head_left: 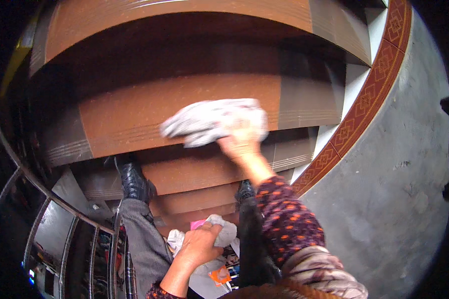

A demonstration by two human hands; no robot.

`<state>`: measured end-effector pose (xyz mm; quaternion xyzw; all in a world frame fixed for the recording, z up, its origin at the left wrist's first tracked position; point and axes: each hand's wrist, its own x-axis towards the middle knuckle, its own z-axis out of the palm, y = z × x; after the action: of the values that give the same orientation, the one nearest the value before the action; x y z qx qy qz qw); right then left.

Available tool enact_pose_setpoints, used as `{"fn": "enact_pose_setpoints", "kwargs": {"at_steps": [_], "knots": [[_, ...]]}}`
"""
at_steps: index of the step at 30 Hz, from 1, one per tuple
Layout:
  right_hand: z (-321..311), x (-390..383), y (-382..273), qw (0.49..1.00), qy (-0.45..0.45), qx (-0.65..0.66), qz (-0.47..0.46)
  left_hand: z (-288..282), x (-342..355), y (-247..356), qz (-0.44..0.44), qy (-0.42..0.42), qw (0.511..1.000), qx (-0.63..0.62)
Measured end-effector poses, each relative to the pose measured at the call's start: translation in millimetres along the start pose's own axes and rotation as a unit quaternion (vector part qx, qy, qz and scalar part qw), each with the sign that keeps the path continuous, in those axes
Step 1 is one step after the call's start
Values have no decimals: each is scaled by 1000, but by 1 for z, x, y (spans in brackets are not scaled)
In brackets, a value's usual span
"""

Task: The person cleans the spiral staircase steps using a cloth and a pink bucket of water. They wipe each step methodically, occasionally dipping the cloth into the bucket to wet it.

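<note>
A broad brown step (129,117) is spanning the middle of the view, with grey side bands. To its right, a grey wall (384,194) is standing; to its lower left, a dark metal railing (39,188) is curving. A red patterned border (364,102) is running along the step's right side. Over the step's front part, right of centre, a white cloth (204,119) is spreading, mostly ahead and to the left of the right hand (242,141). That hand is meeting the cloth at its near edge, its fingers blurring into it, so I cannot tell how far they are closed. Below the step, the left hand (200,244) is curling half closed around a pale grey rag (226,230), which is showing beyond its fingers. A black shoe (133,182) is resting just below the step's front edge, left of centre.
</note>
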<state>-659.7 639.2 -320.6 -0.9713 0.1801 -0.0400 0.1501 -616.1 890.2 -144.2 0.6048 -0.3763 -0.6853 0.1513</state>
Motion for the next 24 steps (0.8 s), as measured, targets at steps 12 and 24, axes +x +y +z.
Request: {"fn": "enact_pose_setpoints", "kwargs": {"at_steps": [12,24], "knots": [[39,109,30,939,78,-194,273,-6,-20,-6,61,75,991,-88],[151,324,-377,991,-37,77,-101,-83,-67,-48,3,122,981,-148]]}}
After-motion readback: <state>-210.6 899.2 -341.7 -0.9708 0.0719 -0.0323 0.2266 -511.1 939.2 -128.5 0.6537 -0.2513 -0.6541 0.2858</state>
